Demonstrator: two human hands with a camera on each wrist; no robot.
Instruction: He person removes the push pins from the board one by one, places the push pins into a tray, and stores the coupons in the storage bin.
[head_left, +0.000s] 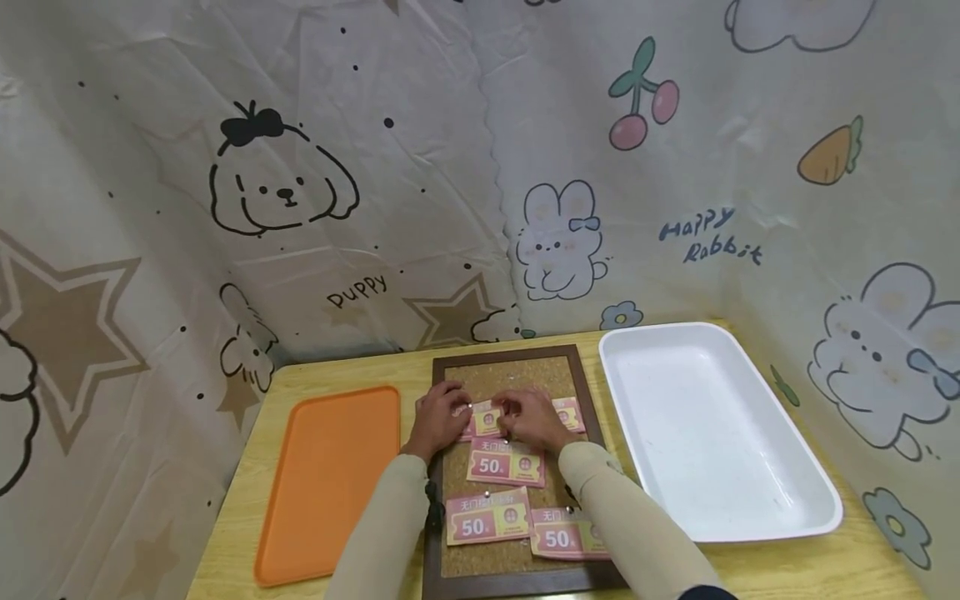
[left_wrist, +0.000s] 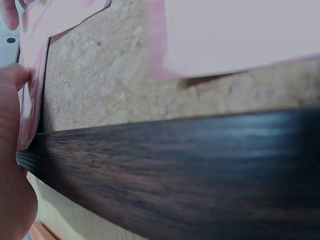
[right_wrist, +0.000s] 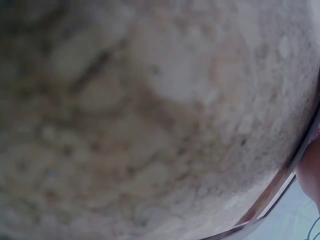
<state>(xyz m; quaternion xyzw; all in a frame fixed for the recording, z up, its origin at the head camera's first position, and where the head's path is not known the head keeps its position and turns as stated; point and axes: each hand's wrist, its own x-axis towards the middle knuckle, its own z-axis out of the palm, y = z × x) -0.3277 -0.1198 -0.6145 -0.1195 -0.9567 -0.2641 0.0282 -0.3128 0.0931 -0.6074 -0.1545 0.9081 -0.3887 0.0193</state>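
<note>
A pink and yellow paper coupon (head_left: 487, 419) lies on the upper part of a cork board (head_left: 480, 562) with a dark brown frame. My left hand (head_left: 438, 421) pinches its left side, and in the left wrist view the thumb (left_wrist: 19, 75) presses on pink paper. At the coupon's right edge my right hand (head_left: 534, 419) pinches it with curled fingers; the fingertips are partly hidden. Below is another coupon (head_left: 506, 463) printed with 50. Two more, a lower left coupon (head_left: 487, 517) and a lower right coupon (head_left: 566, 535), have small pins at their tops. Behind my right hand shows an upper right coupon (head_left: 570, 414).
An orange tray (head_left: 330, 483) stands left of the board on the wooden table (head_left: 232, 533). To the right is a deep white tray (head_left: 720, 433). Printed cloth (head_left: 427, 167) hangs behind and at both sides. My right forearm covers part of the lower right coupon.
</note>
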